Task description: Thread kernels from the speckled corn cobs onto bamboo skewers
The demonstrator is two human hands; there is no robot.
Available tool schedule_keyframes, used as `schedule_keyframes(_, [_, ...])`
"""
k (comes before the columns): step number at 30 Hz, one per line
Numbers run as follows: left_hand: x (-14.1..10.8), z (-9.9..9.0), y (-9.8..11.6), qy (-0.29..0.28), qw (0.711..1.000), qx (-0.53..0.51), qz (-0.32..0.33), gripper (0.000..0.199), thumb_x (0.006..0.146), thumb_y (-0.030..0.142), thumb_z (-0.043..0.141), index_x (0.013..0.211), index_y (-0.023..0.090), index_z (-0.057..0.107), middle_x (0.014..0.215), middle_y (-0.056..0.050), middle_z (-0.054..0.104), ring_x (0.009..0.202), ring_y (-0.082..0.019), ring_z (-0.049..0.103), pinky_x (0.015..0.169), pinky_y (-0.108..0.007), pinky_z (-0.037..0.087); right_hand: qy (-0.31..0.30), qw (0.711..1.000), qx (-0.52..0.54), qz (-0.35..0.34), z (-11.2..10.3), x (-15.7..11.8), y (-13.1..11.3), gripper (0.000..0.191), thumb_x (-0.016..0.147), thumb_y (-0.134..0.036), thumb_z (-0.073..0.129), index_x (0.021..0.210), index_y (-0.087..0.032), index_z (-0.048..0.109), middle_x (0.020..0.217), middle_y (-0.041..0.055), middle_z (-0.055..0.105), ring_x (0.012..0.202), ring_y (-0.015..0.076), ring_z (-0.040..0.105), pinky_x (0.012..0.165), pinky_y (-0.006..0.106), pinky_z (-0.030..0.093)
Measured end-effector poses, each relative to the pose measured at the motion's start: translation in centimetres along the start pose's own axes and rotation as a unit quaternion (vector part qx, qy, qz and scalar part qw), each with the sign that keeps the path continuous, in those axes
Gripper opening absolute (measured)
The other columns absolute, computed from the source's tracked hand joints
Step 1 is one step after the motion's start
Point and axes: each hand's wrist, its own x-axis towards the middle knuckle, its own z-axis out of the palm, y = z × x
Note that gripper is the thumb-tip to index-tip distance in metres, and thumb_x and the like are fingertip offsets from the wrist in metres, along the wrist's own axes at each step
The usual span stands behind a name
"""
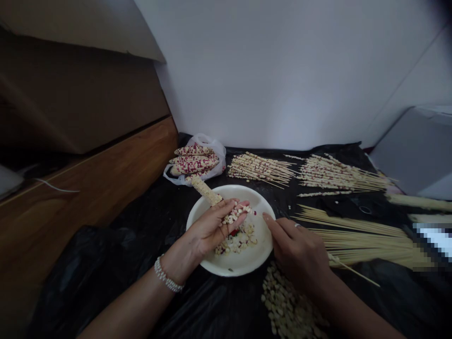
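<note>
My left hand (212, 226) is palm up over the white bowl (196, 216), fingers curled around a small heap of cream and purple corn kernels (235, 214). A mostly stripped corn cob (203, 188) slants out beyond its thumb, over the rim; whether the hand grips it is hidden. My right hand (294, 240) is closed at the bowl's right edge, index finger pointing toward the kernels. From behind it a thin skewer (356, 273) sticks out to the right, with a few kernels near the hand; the grip itself is hidden. More loose kernels lie in the bowl.
Behind the bowl, a plastic bag (221, 150) holds several speckled corn cobs (196, 162). Two piles of kernel-threaded skewers (259, 167) (328, 174) lie farther right. Bare skewers (360, 238) are at right, pale flat seeds (286, 301) in front, all on black plastic (141, 249).
</note>
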Motion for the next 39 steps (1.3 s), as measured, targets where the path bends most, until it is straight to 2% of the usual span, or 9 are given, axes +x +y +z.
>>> schedule_keyframes(8, [0.0,-0.04,-0.14,-0.011,1.0,0.019,0.003,0.009,0.079,0.014,0.07,0.088,0.015,0.068,0.112,-0.01,0.07,0.107,-0.02,0.064,0.084,-0.025,0.056,-0.008,1.0,-0.005,-0.003,0.08,-0.08,-0.08,0.032,0.087,-0.009,0.053,0.117,-0.012,0.063,0.08,0.0026,0.065,0.062,0.0153,0.051,0.058,0.03,0.033])
schedule_keyframes(16, [0.04,-0.08,-0.25,-0.015,0.999,0.041,0.003,0.016,0.08,0.016,0.07,0.095,0.013,0.067,0.114,-0.011,0.069,0.099,-0.018,0.067,0.082,-0.024,0.056,-0.016,1.0,-0.003,-0.004,0.05,-0.11,-0.11,0.031,0.088,-0.009,0.05,0.117,-0.012,0.063,0.079,0.0026,0.065,0.062,0.0155,0.05,0.058,0.031,0.032])
schedule_keyframes(34, [0.11,-0.15,-0.53,-0.023,0.998,0.055,0.023,0.012,0.08,0.015,0.07,0.092,0.013,0.067,0.108,-0.01,0.07,0.089,-0.013,0.068,0.083,-0.023,0.055,-0.02,1.0,-0.006,-0.021,-0.35,0.04,-0.45,0.032,0.088,-0.007,0.048,0.118,-0.008,0.062,0.08,0.005,0.065,0.064,0.0164,0.052,0.059,0.031,0.035])
schedule_keyframes(39, [-0.01,0.09,-0.66,-0.016,0.998,0.064,0.005,0.007,0.08,0.014,0.07,0.086,0.013,0.066,0.102,-0.011,0.072,0.091,-0.015,0.068,0.079,-0.023,0.056,-0.028,1.0,-0.003,-0.013,-0.12,-0.1,-0.68,0.033,0.088,-0.007,0.049,0.118,-0.008,0.062,0.077,0.004,0.063,0.062,0.0164,0.052,0.058,0.031,0.035])
